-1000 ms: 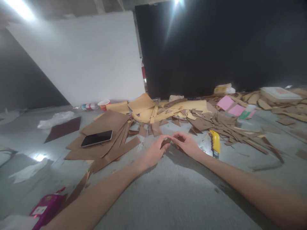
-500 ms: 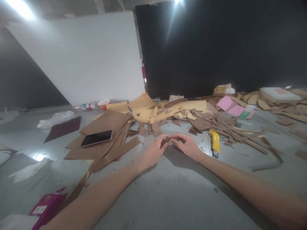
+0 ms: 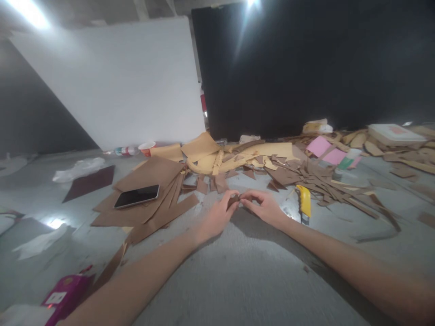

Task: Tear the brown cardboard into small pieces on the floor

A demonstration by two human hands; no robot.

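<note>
My left hand point(image 3: 217, 216) and my right hand point(image 3: 264, 206) meet fingertip to fingertip over the grey floor point(image 3: 244, 271). Both pinch a small brown cardboard piece point(image 3: 234, 199) between thumbs and fingers, just above the floor. A yellow utility knife point(image 3: 305, 201) lies on the floor right beside my right hand. Brown cardboard scraps point(image 3: 306, 179) spread out beyond the hands.
A black phone point(image 3: 137, 196) rests on a stack of brown sheets point(image 3: 149, 190) at the left. Pink paper point(image 3: 326, 151), a paper cup point(image 3: 147, 147), a bottle point(image 3: 124, 151), a magenta box point(image 3: 64, 294) and white wrappers lie around. A white board point(image 3: 118, 81) leans behind.
The hands have drawn slightly closer together on the small piece and shifted a little away from me. Nothing else has moved.
</note>
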